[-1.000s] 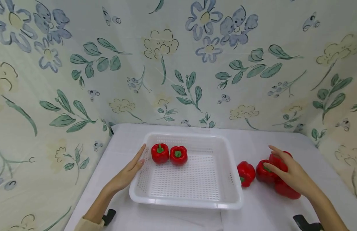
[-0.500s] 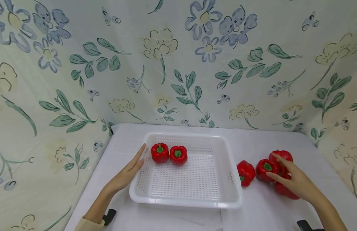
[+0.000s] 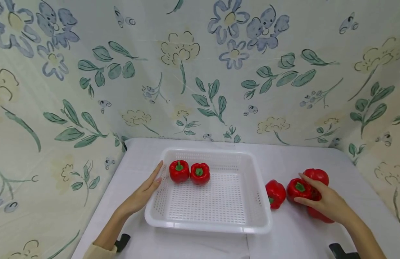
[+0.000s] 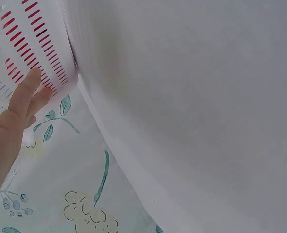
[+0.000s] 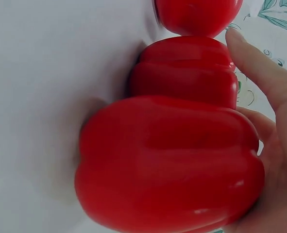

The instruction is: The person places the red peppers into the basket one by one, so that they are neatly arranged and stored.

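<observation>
My left hand point(image 3: 143, 192) rests straight-fingered against the left side of a white perforated plastic basket point(image 3: 206, 230). In the left wrist view its fingers point(image 4: 24, 97) touch the slotted wall. Two red bell peppers, one at the left point(image 3: 179, 172) and one beside it point(image 3: 200, 175), stand in the basket, stems up. My right hand point(image 3: 329, 201) is around the top of another red bell pepper point(image 3: 294, 190), thumb on the near side and fingers at the back. In the right wrist view the thumb point(image 5: 252, 60) is level with the pepper's top; a firm grip does not show.
Outside the basket's right wall lies a red bell pepper point(image 3: 275, 194), tipped over. Behind my right hand sits another pepper point(image 3: 316, 175), and a further one point(image 3: 319, 216) is partly under it. The table has a white cover point(image 3: 200, 244), with floral cloth point(image 3: 200, 90) hanging around.
My right hand has shifted left and down from over the back peppers to the stem-up pepper. Left hand, basket and peppers stay in place.
</observation>
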The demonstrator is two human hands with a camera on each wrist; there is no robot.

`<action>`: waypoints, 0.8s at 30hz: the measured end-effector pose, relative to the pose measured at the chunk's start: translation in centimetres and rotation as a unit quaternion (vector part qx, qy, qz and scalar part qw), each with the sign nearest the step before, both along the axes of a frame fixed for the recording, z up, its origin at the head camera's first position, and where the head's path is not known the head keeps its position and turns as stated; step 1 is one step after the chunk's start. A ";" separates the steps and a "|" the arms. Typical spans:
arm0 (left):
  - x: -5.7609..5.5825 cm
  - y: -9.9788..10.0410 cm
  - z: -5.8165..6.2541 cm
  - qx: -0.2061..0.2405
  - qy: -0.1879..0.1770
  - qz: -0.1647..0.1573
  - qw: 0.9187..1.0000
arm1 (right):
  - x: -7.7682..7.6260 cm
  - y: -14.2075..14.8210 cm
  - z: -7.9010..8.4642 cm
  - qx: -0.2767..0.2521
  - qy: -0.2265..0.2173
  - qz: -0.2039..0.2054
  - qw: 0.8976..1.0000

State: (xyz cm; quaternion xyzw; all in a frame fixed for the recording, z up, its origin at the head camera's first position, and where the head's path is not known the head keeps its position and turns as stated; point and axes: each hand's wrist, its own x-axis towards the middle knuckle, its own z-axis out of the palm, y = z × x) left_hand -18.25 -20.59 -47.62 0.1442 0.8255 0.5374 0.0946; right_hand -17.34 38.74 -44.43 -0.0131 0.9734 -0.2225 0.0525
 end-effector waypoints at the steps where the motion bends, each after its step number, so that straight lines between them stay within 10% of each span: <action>1: 0.0 0.0 0.0 0.001 0.001 0.000 1.000 | -0.1 0.0 0.0 0.002 -0.001 -0.001 1.000; 24: 0.1 0.1 0.2 0.004 -0.007 0.001 1.000 | -0.7 -0.3 0.0 0.031 0.003 0.019 0.999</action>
